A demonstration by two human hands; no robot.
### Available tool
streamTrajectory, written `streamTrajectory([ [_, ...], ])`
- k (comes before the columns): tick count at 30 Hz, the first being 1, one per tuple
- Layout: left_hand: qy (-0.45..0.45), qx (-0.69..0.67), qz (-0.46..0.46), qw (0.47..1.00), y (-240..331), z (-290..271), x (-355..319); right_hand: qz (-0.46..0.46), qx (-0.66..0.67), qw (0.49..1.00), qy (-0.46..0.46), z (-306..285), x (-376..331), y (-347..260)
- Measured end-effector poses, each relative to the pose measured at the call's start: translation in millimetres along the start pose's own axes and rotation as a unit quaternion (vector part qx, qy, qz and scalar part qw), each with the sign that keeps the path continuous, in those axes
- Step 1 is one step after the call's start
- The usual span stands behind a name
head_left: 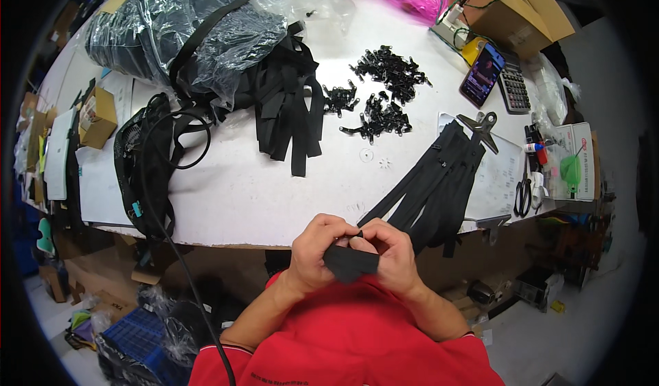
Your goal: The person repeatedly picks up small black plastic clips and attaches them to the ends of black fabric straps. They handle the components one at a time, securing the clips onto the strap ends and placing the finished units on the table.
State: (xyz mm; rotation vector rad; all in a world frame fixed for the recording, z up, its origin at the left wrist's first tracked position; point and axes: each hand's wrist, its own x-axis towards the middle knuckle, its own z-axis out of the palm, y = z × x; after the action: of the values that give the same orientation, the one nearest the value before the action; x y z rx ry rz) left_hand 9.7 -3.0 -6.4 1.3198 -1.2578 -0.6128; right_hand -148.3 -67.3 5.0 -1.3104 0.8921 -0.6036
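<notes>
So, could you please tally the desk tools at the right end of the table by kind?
Smartphone: 1
Calculator: 1
Scissors: 1
Large metal binder clips: 2 (the other at the table's edge)
Total: 5

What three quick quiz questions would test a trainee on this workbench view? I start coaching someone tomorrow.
1. True or false: both the left hand and right hand grip the folded black strap piece.
2. Which lies nearer the phone: A) the calculator, B) the mesh bag?
3. What colour are the small clips heaped on the table?

Key: 1 true; 2 A; 3 black.
</notes>
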Motion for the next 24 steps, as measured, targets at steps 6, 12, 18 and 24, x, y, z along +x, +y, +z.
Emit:
streamTrajectory([
  [6,-0.006,-0.118,-0.056,0.991,-9,-1,-8,-0.203,-0.212,0.955,0.031,-3,5,2],
  [12,-0.002,-0.173,-0.091,0.981,-15,2,-14,-0.192,-0.172,0.966,0.017,-8,12,-20],
  [18,-0.016,-0.335,-0.298,0.893,-6,-4,-10,-0.082,-0.133,0.987,-0.033,-1,0,-19],
  [24,-0.008,-0.568,-0.423,0.706,-6,2,0,-0.039,-0.222,0.973,-0.051,-13,-14,-28],
])
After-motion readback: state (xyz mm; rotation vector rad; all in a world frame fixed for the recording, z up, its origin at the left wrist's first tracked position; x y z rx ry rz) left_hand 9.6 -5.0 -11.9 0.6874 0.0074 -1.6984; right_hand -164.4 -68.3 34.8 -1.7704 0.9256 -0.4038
